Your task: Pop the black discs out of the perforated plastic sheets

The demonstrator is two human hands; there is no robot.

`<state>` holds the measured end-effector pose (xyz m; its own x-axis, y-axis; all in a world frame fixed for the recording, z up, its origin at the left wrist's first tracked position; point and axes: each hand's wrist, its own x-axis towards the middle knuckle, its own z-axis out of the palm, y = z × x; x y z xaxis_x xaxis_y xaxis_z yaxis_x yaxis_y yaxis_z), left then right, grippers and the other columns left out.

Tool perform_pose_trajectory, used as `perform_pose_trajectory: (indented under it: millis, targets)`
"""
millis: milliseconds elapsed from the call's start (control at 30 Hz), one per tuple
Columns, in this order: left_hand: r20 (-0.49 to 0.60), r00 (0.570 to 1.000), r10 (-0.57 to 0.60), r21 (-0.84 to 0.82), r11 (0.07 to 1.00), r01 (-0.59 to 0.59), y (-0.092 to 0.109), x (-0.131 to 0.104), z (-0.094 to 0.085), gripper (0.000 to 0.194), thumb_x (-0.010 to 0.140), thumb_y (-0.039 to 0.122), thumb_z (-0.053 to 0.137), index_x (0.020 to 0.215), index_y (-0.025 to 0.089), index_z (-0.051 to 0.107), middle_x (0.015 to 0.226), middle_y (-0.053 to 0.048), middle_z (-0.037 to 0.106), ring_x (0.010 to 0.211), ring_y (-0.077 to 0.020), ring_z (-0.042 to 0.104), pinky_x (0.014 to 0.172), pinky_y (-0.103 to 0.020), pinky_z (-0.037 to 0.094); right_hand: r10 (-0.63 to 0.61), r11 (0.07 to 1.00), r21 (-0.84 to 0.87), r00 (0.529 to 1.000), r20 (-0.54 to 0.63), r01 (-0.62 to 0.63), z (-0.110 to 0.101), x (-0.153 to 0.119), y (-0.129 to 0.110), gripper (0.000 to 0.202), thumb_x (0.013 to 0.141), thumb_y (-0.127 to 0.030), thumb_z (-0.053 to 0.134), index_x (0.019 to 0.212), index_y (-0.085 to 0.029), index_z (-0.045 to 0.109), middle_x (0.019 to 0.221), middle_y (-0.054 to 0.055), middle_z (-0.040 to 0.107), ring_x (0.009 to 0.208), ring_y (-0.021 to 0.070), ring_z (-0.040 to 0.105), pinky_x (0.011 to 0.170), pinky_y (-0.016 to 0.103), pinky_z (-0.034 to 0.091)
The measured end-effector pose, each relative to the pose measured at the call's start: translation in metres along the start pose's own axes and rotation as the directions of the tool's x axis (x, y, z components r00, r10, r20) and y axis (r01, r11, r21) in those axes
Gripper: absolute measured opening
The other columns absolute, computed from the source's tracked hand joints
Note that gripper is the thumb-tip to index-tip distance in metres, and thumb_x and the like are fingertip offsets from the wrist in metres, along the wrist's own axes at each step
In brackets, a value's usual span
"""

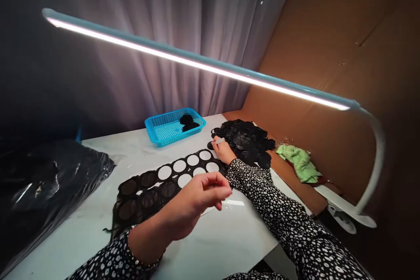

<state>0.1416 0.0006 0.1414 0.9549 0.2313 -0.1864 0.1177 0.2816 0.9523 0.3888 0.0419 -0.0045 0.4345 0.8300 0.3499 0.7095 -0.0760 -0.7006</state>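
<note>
My left hand (pixel 205 192) is raised over the front of the table, its fingers curled and thumb pressed to the fingertips; whatever it may hold is too small to make out. Farther back, my right hand (pixel 223 149) pinches a small pale object (pixel 219 141) at the left edge of a heap of thin black discs (pixel 244 140). Between and left of the hands lies a black sheet with round openings (pixel 141 194). Some openings show white circles (pixel 179 166), others are covered by dark discs (pixel 129 187).
A blue basket (pixel 160 142) with a few black pieces stands at the back. A black plastic bag (pixel 55 188) lies left. On the right are a green cloth (pixel 300 164) and a clamped lamp arm (pixel 377 162); its lit bar (pixel 197 62) spans overhead.
</note>
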Motion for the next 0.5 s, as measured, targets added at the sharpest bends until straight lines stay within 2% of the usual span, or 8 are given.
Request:
perform_pose_trajectory:
  millis: [33, 100, 200, 267, 333, 367, 433, 500]
  targets:
    - [0.018, 1.000, 0.022, 0.187, 0.982, -0.025, -0.004, 0.000, -0.006, 0.013, 0.081, 0.030, 0.067, 0.082, 0.018, 0.063, 0.087, -0.001, 0.054, 0.077, -0.0132, 0.049, 0.072, -0.025, 0.043, -0.002, 1.000, -0.016, 1.000, -0.024, 0.002, -0.001, 0.002, 0.000, 0.015, 0.088, -0.031, 0.044, 0.076, -0.023, 0.045, 0.075, 0.003, 0.058, 0.074, 0.0195, 0.056, 0.076, 0.031, 0.046]
    - [-0.014, 0.995, 0.102, 0.556, 0.827, -0.077, -0.018, -0.005, -0.025, 0.010, 0.083, 0.029, 0.063, 0.089, 0.021, 0.065, 0.099, -0.003, 0.058, 0.091, -0.0183, 0.054, 0.082, -0.031, 0.046, 0.010, 0.999, -0.037, 0.996, -0.087, -0.013, -0.010, 0.006, 0.000, 0.014, 0.088, -0.031, 0.043, 0.076, -0.023, 0.044, 0.078, 0.005, 0.058, 0.076, 0.0206, 0.056, 0.077, 0.032, 0.046]
    - [-0.216, 0.933, 0.288, 0.845, 0.534, 0.031, -0.050, -0.027, -0.064, 0.014, 0.091, 0.028, 0.052, 0.100, 0.024, 0.063, 0.113, -0.006, 0.057, 0.107, -0.0242, 0.054, 0.096, -0.043, 0.044, 0.069, 0.996, -0.036, 0.972, -0.224, -0.079, -0.042, 0.013, 0.007, 0.015, 0.090, -0.029, 0.038, 0.080, -0.022, 0.044, 0.087, 0.010, 0.060, 0.086, 0.0225, 0.059, 0.083, 0.035, 0.046]
    - [-0.299, 0.872, 0.386, 0.910, 0.392, 0.139, -0.074, -0.050, -0.090, 0.020, 0.093, 0.029, 0.050, 0.110, 0.025, 0.061, 0.124, -0.008, 0.054, 0.118, -0.0270, 0.051, 0.102, -0.048, 0.042, 0.204, 0.977, 0.014, 0.924, -0.324, -0.211, -0.070, 0.015, 0.017, 0.015, 0.092, -0.030, 0.039, 0.083, -0.021, 0.046, 0.078, 0.008, 0.061, 0.075, 0.0203, 0.062, 0.075, 0.033, 0.049]
    - [-0.358, 0.819, 0.449, 0.924, 0.294, 0.243, -0.094, -0.074, -0.112, 0.028, 0.094, 0.031, 0.049, 0.120, 0.025, 0.057, 0.134, -0.009, 0.050, 0.127, -0.0283, 0.048, 0.107, -0.049, 0.040, 0.369, 0.930, 0.111, 0.883, -0.291, -0.352, -0.095, 0.013, 0.028, 0.017, 0.090, -0.033, 0.046, 0.082, -0.019, 0.050, 0.070, 0.005, 0.062, 0.062, 0.0182, 0.064, 0.064, 0.030, 0.050]
    - [-0.388, 0.793, 0.471, 0.919, 0.259, 0.296, -0.102, -0.085, -0.122, 0.032, 0.095, 0.032, 0.048, 0.125, 0.024, 0.054, 0.137, -0.010, 0.049, 0.130, -0.0285, 0.046, 0.109, -0.050, 0.039, 0.396, 0.918, 0.115, 0.863, -0.315, -0.379, -0.105, 0.011, 0.030, 0.018, 0.090, -0.034, 0.049, 0.082, -0.018, 0.052, 0.068, 0.005, 0.063, 0.058, 0.0175, 0.063, 0.061, 0.029, 0.049]
    - [-0.431, 0.758, 0.491, 0.902, 0.211, 0.376, -0.116, -0.104, -0.137, 0.038, 0.097, 0.034, 0.046, 0.133, 0.022, 0.049, 0.142, -0.012, 0.046, 0.133, -0.0283, 0.045, 0.111, -0.050, 0.038, 0.312, 0.937, -0.019, 0.861, -0.401, -0.348, -0.117, 0.004, 0.026, 0.019, 0.086, -0.035, 0.058, 0.081, -0.017, 0.057, 0.067, 0.007, 0.065, 0.056, 0.0170, 0.062, 0.062, 0.030, 0.048]
    - [-0.444, 0.758, 0.478, 0.894, 0.178, 0.411, -0.126, -0.117, -0.145, 0.041, 0.098, 0.037, 0.045, 0.137, 0.021, 0.045, 0.147, -0.012, 0.044, 0.136, -0.0278, 0.044, 0.112, -0.049, 0.037, 0.207, 0.967, -0.053, 0.885, -0.416, -0.251, -0.116, -0.003, 0.007, 0.022, 0.086, -0.038, 0.059, 0.079, -0.017, 0.060, 0.068, 0.009, 0.067, 0.058, 0.0177, 0.063, 0.063, 0.030, 0.048]
